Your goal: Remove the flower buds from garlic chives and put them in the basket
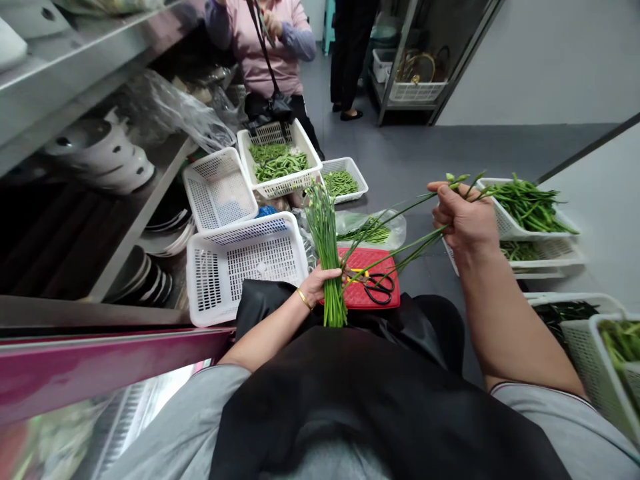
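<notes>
My left hand (320, 283), a gold bangle at its wrist, is wrapped round an upright bundle of green flower stems (327, 247) with pale buds at the top. Out to the right, my right hand (463, 217) is closed on a few long loose stems (417, 247); their buds poke out past its fingers and their lower ends reach back toward the bundle. Below these stems lies a red board (370, 293) with black-handled scissors (380, 287) on it, just right of my left hand. More stems (370, 231) lie on a clear plastic bag beyond the board.
White baskets (197, 287) stand at the left; a basket of green beans (314, 177) is ahead, before a seated person in pink (265, 53). Baskets of greens (565, 233) stand at the right. A metal shelf (170, 167) runs along the left. Another person's legs (350, 60) show behind.
</notes>
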A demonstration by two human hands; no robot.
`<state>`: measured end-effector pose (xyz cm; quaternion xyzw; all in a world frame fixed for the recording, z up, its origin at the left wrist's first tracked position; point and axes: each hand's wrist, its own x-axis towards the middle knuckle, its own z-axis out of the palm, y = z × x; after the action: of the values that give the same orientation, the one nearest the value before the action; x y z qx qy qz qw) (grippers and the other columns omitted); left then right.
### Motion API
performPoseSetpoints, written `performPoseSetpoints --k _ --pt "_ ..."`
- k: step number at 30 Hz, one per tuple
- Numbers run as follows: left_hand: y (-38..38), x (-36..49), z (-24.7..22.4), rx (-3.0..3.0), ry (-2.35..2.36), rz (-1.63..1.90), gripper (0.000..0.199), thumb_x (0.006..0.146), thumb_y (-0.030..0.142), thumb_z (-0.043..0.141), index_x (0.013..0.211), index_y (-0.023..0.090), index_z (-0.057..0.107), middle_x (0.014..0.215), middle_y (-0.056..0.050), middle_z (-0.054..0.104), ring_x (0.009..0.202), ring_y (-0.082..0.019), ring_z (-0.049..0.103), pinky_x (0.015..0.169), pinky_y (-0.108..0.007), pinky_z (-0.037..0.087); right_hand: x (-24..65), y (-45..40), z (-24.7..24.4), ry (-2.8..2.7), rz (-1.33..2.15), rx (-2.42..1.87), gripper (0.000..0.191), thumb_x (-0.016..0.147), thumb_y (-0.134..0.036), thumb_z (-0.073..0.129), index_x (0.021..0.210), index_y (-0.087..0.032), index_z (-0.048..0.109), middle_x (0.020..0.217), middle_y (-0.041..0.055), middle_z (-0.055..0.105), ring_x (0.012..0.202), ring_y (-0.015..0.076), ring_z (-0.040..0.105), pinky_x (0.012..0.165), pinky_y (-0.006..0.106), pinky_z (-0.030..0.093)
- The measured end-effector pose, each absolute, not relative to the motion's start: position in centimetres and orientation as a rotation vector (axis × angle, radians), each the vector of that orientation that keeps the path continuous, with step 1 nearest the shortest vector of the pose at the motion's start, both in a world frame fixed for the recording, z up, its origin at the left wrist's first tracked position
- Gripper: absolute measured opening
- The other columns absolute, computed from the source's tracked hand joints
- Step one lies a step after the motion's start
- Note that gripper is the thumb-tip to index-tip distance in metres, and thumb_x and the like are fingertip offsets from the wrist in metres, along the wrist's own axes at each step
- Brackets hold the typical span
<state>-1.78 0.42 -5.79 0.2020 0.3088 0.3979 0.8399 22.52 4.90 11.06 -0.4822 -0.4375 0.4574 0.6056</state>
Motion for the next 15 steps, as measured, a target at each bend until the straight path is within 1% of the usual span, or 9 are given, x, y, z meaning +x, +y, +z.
performPoseSetpoints --k 3,6,9,12,15 --pt "0.4 -1.7 -5.9 0.396 0.611 0.850 0.038 0.052 0.023 0.084 0.077 0.011 0.059 0.062 0.000 0.060 0.055 -0.011 0.056 0.052 -0.024 0.045 22.8 4.6 11.0 -1.056 1.044 -1.078 0.029 0.062 -0.040 0.080 0.077 -0.018 0.069 0.043 -0.0112 0.023 0.034 0.0025 0.018 0.034 0.021 0.010" --pt "0.5 -1.6 -6.0 0.357 0.549 0.846 0.034 0.060 0.029 0.082 0.074 0.015 0.054 0.055 0.005 0.049 0.051 -0.009 0.049 0.054 -0.024 0.044 22.8 4.6 10.8 -1.082 1.031 -1.078 0.027 0.065 -0.042 0.078 0.076 -0.019 0.069 0.042 -0.0111 0.022 0.034 0.0025 0.019 0.033 0.020 0.011" --pt "0.4 -1.6 -5.9 0.368 0.510 0.804 0.033 0.062 0.030 0.081 0.076 0.015 0.055 0.052 0.007 0.041 0.048 -0.007 0.042 0.054 -0.024 0.040 22.3 5.1 10.8 -1.121 1.046 -1.131 0.025 0.065 -0.038 0.079 0.075 -0.018 0.070 0.042 -0.0109 0.024 0.033 0.0019 0.019 0.034 0.020 0.010" --pt "0.3 -1.6 -5.9 0.363 0.486 0.802 0.034 0.063 0.033 0.080 0.083 0.015 0.059 0.055 0.006 0.042 0.048 -0.008 0.041 0.051 -0.023 0.035 21.7 5.6 11.6 -1.158 1.029 -1.147 0.022 0.065 -0.034 0.080 0.074 -0.017 0.070 0.041 -0.0106 0.025 0.033 0.0020 0.020 0.034 0.020 0.010" --pt "0.3 -1.8 -6.2 0.339 0.522 0.817 0.027 0.067 0.032 0.076 0.080 0.014 0.061 0.056 0.004 0.048 0.048 -0.008 0.044 0.050 -0.023 0.035 21.4 5.3 12.5 -1.187 1.003 -1.125 0.022 0.064 -0.037 0.080 0.071 -0.018 0.071 0.040 -0.0101 0.025 0.034 0.0022 0.020 0.036 0.021 0.010"
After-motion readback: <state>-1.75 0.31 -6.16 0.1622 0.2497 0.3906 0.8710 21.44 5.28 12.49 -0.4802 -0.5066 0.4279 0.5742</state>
